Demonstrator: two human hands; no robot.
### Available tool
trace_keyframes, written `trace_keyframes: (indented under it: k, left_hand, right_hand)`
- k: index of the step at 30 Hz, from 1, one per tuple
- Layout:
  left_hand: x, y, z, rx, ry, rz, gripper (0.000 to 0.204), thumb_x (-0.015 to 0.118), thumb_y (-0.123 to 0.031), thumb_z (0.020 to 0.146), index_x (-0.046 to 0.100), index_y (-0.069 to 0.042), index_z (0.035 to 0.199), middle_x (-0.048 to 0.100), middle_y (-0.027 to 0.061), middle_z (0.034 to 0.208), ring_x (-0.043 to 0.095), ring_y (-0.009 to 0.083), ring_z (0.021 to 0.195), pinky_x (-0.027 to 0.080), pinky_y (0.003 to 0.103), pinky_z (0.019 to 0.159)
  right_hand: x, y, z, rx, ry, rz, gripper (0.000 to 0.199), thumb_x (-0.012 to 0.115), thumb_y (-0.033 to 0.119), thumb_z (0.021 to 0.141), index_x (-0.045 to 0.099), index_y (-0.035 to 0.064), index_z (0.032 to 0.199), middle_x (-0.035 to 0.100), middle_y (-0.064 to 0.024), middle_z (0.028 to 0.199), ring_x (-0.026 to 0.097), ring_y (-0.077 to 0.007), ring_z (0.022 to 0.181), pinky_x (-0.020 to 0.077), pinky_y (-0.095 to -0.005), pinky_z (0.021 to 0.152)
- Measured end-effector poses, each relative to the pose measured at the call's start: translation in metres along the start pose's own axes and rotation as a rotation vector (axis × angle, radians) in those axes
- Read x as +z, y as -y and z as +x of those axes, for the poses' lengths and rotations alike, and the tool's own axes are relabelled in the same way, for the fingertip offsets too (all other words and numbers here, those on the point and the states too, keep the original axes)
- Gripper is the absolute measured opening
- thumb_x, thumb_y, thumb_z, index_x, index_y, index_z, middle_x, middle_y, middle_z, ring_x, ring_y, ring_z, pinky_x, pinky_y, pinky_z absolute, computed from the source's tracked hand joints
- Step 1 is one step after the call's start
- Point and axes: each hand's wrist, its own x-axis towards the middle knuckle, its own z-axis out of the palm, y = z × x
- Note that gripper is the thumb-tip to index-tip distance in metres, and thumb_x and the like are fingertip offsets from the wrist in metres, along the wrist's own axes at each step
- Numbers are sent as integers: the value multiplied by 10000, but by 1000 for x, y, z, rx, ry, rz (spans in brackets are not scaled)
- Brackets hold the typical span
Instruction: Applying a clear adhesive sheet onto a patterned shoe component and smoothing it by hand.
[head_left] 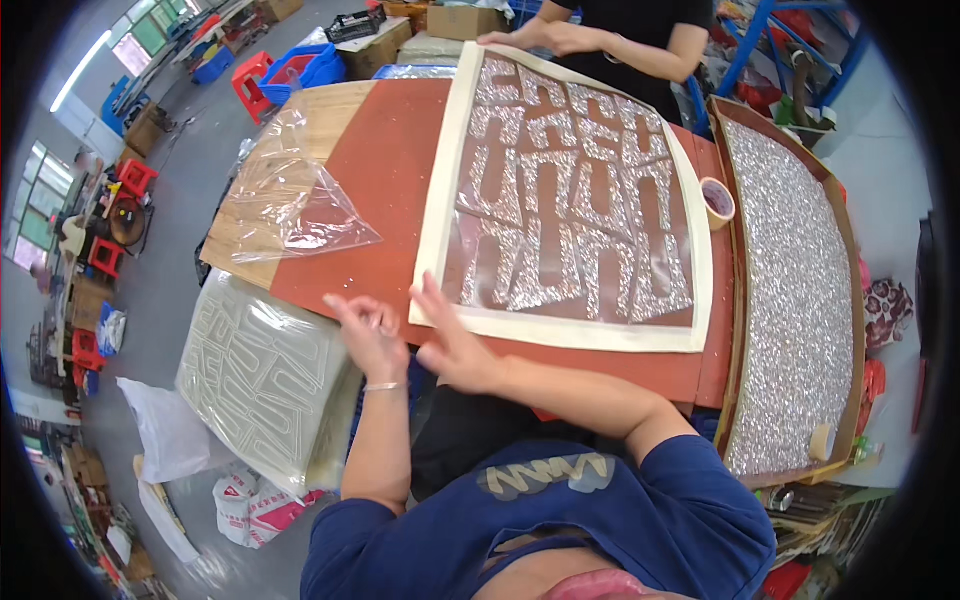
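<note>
A cream-framed panel (697, 300) with rhinestone-like, glittery shapes lies on the red-brown tabletop (375, 180). My right hand (460, 352) is at its near left corner, fingers stretched and spread, apparently holding nothing. To its left, my left hand (375, 340) hovers by the table's near edge, fingers loosely bent and apart, with nothing visible in it. Across the table, a co-worker's hands (565, 38) are at the panel's far edge. A crumpled clear plastic sheet (300, 205) lies on the left part of the table.
A roll of tape (717, 203) stands by the panel's right edge. Beyond it is a long tray (740, 240) lined with glittery sheet. At my left sits a stack of clear sheets (260, 365) with raised outlines. Blue bins (305, 72) and a red stool (252, 85) stand behind.
</note>
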Motion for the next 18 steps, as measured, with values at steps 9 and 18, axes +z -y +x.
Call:
trace_keyframes:
  k: [9,18]
  left_hand:
    - [121,76,-110,-146,631,-179,735,229,-563,964,209,-8,1445,328,123,1447,334,227,1321,230,353,1104]
    - [113,68,-113,-236,734,-372,671,250,-529,972,182,-73,1459,249,79,1496,240,227,1375,177,381,1140]
  right_hand:
    - [-108,35,1,188,-477,-211,540,343,216,962,235,-7,1442,170,-175,1523,149,-259,1415,121,-335,1136]
    - [-83,75,-33,-28,-243,-609,598,293,342,976,140,47,1473,43,-210,1534,-26,-339,1426,-29,-503,1107]
